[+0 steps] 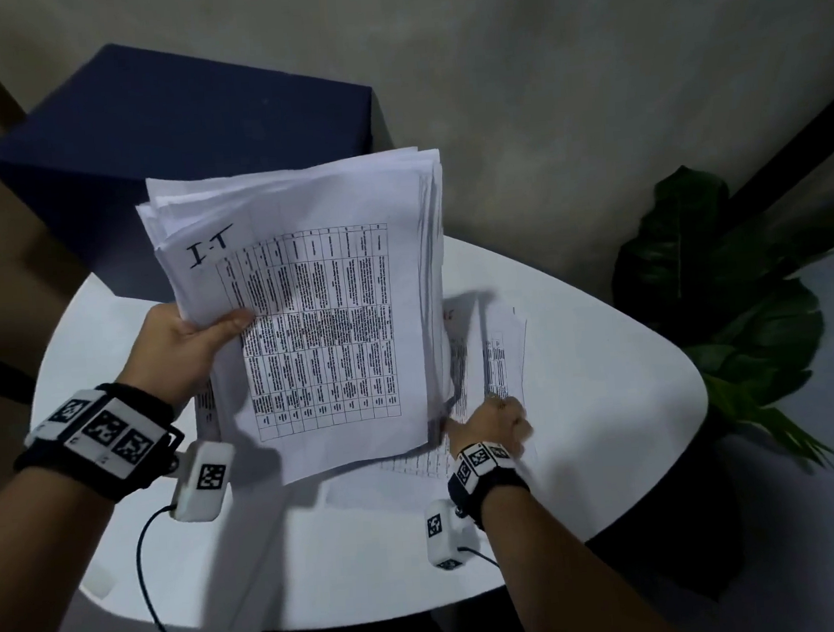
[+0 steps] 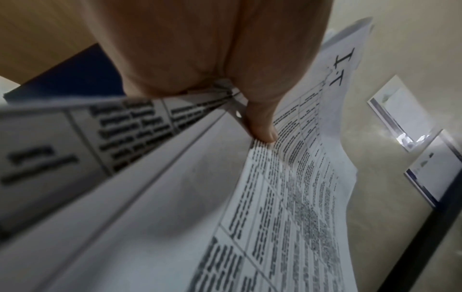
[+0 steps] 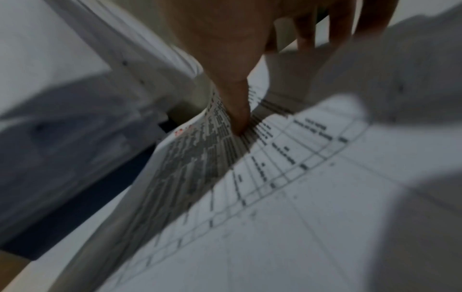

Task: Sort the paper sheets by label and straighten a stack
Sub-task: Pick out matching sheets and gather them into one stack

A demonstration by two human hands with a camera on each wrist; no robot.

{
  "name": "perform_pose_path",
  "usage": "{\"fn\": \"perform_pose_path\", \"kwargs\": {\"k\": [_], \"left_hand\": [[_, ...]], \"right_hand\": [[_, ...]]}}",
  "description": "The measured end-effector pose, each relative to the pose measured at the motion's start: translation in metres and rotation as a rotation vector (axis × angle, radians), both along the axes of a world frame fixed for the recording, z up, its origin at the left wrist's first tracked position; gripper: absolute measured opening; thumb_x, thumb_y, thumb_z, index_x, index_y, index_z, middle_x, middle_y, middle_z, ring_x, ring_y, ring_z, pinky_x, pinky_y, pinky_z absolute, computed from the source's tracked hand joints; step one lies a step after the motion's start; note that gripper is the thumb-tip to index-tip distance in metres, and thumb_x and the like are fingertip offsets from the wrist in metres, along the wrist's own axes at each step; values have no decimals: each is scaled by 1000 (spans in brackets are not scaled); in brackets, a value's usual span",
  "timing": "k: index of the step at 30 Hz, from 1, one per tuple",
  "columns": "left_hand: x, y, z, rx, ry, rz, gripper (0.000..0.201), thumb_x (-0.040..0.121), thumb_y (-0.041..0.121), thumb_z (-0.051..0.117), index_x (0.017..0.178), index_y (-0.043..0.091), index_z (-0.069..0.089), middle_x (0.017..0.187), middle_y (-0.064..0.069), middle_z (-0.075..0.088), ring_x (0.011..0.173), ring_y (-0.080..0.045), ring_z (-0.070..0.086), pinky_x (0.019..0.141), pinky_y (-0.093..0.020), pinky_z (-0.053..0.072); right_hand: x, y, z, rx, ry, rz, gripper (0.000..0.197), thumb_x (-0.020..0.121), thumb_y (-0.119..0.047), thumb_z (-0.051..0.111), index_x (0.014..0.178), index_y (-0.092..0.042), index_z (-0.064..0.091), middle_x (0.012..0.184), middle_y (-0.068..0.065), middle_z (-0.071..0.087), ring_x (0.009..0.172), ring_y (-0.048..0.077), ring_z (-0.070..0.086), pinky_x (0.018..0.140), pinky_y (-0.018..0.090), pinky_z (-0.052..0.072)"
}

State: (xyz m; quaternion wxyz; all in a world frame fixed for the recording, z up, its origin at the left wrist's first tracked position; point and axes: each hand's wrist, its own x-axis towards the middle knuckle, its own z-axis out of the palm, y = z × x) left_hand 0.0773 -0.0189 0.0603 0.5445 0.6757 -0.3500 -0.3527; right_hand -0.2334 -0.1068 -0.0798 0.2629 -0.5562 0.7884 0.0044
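A thick, uneven stack of printed sheets (image 1: 326,322) is raised above the round white table (image 1: 619,415); its top sheet bears a handwritten "I.T" label (image 1: 210,245). My left hand (image 1: 223,327) grips the stack's left edge, thumb (image 2: 262,130) on the top sheet (image 2: 295,197) and fingers hidden beneath. My right hand (image 1: 494,419) is curled low on the loose sheets (image 1: 501,354) lying on the table, close to the stack's lower right corner. There the thumb (image 3: 237,112) presses into a curling sheet (image 3: 200,158) with a red mark; that view is blurred.
A dark blue box (image 1: 186,149) stands at the back left of the table, against the wall. A green plant (image 1: 730,303) is on the floor to the right. Wrist-camera cables (image 1: 147,581) hang off the table's front edge.
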Motion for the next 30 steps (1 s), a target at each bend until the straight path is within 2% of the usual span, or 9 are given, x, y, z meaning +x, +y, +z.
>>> {"fn": "perform_pose_path", "kwargs": {"k": [3,6,10,15,18,19,21,25,30], "left_hand": [[2,-2,3,-43,22,-27,19,71,27,75,81,43,80,86,15,78,85,-8,72,88,-40,55],[6,0,3,-66,49,-46,20,74,24,75,88,37,80,93,8,78,90,-13,72,88,-39,54],[8,3,-4,-63,94,-26,16,77,20,73,89,28,79,86,8,78,79,-6,70,81,-32,54],[-7,4,-27,29,172,17,14,81,19,74,89,9,70,71,2,70,69,-17,60,66,-30,49],[-25,3,-44,125,114,-6,13,87,15,72,80,6,67,55,3,65,53,-7,57,52,-23,47],[-28,3,-52,163,85,-10,18,88,17,73,78,5,66,55,2,64,52,-9,57,52,-25,46],[-30,5,-66,245,55,-22,27,87,26,75,79,2,67,63,-6,63,58,-19,57,57,-32,47],[-34,3,-84,378,-7,-53,37,86,34,75,84,-2,67,75,-18,69,64,-30,65,61,-37,54],[-43,-3,-97,504,-153,-60,46,84,36,78,73,-8,70,69,-23,72,59,-34,69,59,-40,56]], "right_hand": [[0,-3,-5,71,40,-9,92,65,-55,78,140,-22,36,156,8,10,141,38,10,111,58,22],[-19,-10,-9,57,-9,-42,74,69,-54,78,132,-36,44,159,3,8,145,37,4,112,62,13],[-32,-13,-3,-29,88,11,56,73,-45,76,123,-36,54,143,4,38,130,34,34,104,54,30],[-28,-9,1,-130,89,93,63,68,-12,78,123,-26,50,131,9,45,121,33,41,96,44,40],[-36,-12,11,-139,-118,22,42,89,-27,58,128,-37,48,128,8,57,105,30,58,83,35,47],[-40,-13,14,-160,-160,19,44,95,-23,52,134,-40,41,128,7,59,102,28,60,83,35,50],[-50,-16,19,-171,-160,59,58,94,-8,55,142,-29,30,130,14,58,108,32,61,91,38,51],[-73,-20,24,-164,15,57,27,94,-19,54,121,-14,54,113,17,66,100,38,64,87,43,55],[-69,-14,38,-218,38,27,19,95,-22,53,111,-14,61,104,13,70,96,36,66,80,40,56]]}}
